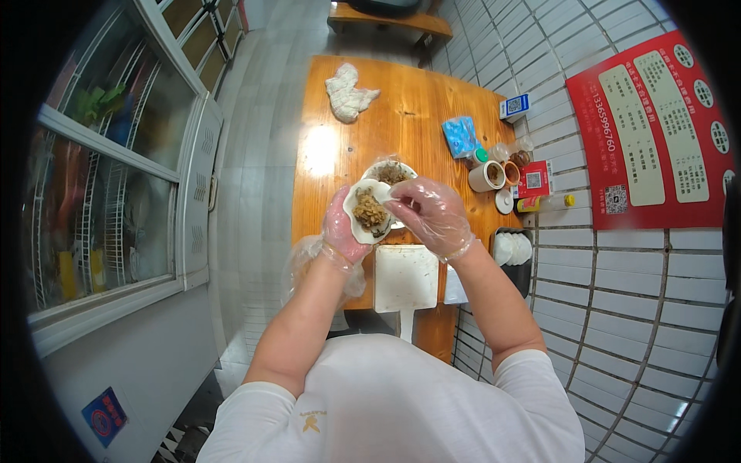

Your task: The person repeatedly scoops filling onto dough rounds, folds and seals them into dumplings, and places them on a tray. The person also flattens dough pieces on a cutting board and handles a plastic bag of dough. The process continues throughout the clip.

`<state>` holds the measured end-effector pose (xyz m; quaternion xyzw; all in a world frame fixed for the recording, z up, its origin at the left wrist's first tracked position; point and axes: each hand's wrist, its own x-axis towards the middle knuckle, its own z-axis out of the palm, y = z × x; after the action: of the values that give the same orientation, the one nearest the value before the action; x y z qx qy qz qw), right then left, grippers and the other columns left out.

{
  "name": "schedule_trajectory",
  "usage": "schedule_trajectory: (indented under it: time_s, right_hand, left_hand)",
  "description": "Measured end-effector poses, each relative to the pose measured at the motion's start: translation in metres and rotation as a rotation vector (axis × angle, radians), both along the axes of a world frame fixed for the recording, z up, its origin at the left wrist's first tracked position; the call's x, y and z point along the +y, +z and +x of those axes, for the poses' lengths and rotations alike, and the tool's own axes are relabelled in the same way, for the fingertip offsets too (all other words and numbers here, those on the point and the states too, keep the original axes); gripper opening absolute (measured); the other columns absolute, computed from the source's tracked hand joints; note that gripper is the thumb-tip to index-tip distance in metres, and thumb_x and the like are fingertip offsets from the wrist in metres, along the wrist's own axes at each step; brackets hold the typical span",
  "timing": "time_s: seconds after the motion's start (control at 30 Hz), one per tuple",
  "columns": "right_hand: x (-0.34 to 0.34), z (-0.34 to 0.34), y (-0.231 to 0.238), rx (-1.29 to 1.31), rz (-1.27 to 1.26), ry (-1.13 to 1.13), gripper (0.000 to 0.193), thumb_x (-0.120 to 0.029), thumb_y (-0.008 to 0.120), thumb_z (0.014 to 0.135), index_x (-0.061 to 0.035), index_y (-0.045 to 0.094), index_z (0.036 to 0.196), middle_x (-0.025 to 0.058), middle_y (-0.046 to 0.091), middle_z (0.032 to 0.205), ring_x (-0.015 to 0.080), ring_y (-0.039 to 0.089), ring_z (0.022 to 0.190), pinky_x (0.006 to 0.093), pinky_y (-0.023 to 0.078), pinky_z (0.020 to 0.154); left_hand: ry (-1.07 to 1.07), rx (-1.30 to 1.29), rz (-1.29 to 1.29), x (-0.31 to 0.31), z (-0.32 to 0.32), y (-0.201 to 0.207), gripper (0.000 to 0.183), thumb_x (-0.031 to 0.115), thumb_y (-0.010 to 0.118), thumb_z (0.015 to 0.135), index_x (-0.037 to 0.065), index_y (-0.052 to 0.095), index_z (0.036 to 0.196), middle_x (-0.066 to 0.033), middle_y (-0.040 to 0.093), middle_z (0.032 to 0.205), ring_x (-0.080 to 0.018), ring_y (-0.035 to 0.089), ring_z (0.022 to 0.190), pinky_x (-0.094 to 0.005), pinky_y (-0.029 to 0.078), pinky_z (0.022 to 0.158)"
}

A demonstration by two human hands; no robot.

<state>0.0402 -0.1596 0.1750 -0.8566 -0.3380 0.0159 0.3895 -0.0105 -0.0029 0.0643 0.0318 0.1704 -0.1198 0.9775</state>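
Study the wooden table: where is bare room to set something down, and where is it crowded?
Bare wood lies between the white cloth and blue packet, and between that cloth and the left hand. It's crowded by the tiled wall, with jars and a bottle, and around the bowl and right hand.

Free gap between cloth (351,94) and packet (461,139)

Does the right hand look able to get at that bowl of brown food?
Probably yes: the bowl is close by and its far side looks uncovered, though the right hand seems to pinch the wrapper.
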Motion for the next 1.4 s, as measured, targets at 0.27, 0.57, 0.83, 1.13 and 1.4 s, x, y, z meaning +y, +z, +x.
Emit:
schedule_trajectory:
  time_s: [0.27,0.57,0.83,1.13,1.4]
  right_hand:
    - [0.001,-0.010,0.008,0.399,0.442,-0.117,0.026,-0.018,0.054,0.106,-0.0018,0.070,0.118,0.0077,0.073,0.106,0.0123,0.065,0.095,0.0308,0.054,0.085]
    - [0.030,-0.033,-0.001,-0.482,-0.131,-0.016,0.038,-0.015,0.061,0.097,-0.0012,0.061,0.132,0.0184,0.061,0.137,0.0376,0.051,0.135,0.0496,0.036,0.115]
    - [0.041,-0.019,-0.023,-0.005,0.369,-0.128,0.033,-0.020,0.060,0.097,0.0026,0.065,0.121,0.0264,0.061,0.130,0.0393,0.059,0.119,0.0461,0.045,0.104]
    - [-0.004,-0.076,-0.018,-0.506,-0.098,-0.025,0.022,-0.008,0.077,0.082,-0.0139,0.072,0.103,0.0037,0.067,0.082,0.0224,0.064,0.061,0.0335,0.052,0.054]
    - [0.021,-0.062,-0.006,-0.701,-0.207,0.148,0.037,-0.006,0.078,0.074,-0.0131,0.069,0.109,0.0025,0.064,0.085,0.0204,0.065,0.067,0.0315,0.051,0.052]
  left_hand:
    - [0.021,0.004,-0.056,0.002,-0.005,0.016,0.052,0.044,0.035,0.106,0.006,0.059,0.131,-0.0149,0.065,0.125,-0.0325,0.063,0.114,-0.0480,0.053,0.097]
    - [0.035,0.027,-0.027,0.002,-0.012,0.022,0.050,0.045,0.040,0.104,0.008,0.058,0.133,-0.0126,0.064,0.128,-0.0294,0.062,0.116,-0.0450,0.052,0.100]
    - [0.034,0.094,-0.048,-0.001,-0.018,0.016,0.049,0.045,0.035,0.106,0.009,0.058,0.131,-0.0138,0.063,0.130,-0.0305,0.062,0.118,-0.0449,0.052,0.101]
    - [0.274,0.106,-0.008,0.004,-0.012,0.036,0.053,0.048,0.034,0.105,0.008,0.059,0.129,-0.0145,0.063,0.126,-0.0327,0.060,0.118,-0.0504,0.050,0.102]
    - [0.239,0.045,0.059,0.007,-0.014,0.072,0.056,0.049,0.033,0.105,0.007,0.058,0.131,-0.0133,0.064,0.127,-0.0325,0.060,0.118,-0.0471,0.047,0.106]
